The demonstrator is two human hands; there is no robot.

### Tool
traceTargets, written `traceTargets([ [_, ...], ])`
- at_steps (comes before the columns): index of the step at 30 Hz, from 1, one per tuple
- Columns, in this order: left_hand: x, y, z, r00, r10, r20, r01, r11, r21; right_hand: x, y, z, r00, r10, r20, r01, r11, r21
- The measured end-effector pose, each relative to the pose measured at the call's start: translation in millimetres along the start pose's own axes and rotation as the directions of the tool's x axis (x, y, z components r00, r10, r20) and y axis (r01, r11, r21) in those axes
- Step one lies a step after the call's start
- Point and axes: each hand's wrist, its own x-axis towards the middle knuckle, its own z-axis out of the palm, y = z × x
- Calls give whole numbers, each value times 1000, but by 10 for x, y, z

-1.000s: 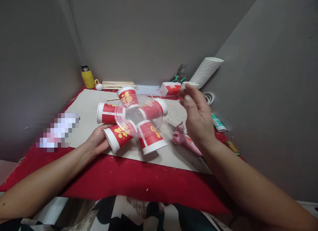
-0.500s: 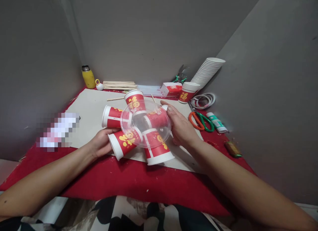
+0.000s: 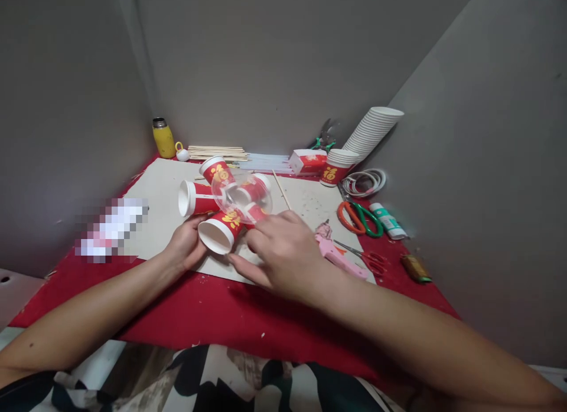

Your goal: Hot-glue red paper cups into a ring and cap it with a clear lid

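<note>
Several red paper cups with gold print (image 3: pixel 195 198) lie joined bottoms-inward in a star shape on a grey board (image 3: pixel 153 187). A clear plastic dish (image 3: pixel 241 195) sits over the star's middle. My left hand (image 3: pixel 186 247) is closed on the near-left cup (image 3: pixel 217 235), whose white mouth faces me. My right hand (image 3: pixel 279 252) lies over the near-right part of the star, fingers curled across it and pointing left; the cup beneath is hidden.
A pink glue gun (image 3: pixel 336 255) lies just right of my right hand. Behind it are orange-green scissors (image 3: pixel 358 216), a glue tube (image 3: pixel 387 218), coiled wire (image 3: pixel 365 180) and stacked cups (image 3: pixel 372 128). Wooden sticks (image 3: pixel 217 152) and a yellow bottle (image 3: pixel 163 139) stand at the back.
My right hand came down from the air, passed the dish's right edge and now covers the near-right cup. The cup star has shifted left and tilted. My left hand kept its hold.
</note>
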Motion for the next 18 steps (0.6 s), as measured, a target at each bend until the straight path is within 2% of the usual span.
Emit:
traceTargets([
  [4, -35, 2, 10, 999, 44, 27, -44, 999, 0, 105, -103, 325, 972, 114, 203, -94, 990, -108],
  [7, -52, 9, 5, 999, 45, 26, -45, 999, -4, 140, -106, 413, 942, 186, 280, -156, 979, -128],
  [12, -57, -10, -12, 996, -69, 52, 68, 997, 33, 137, -180, 374, 915, 209, 344, -171, 976, -136],
  [18, 0, -49, -69, 992, -114, 55, 112, 993, 41, 108, -240, 380, 926, 176, 333, -146, 983, -114],
])
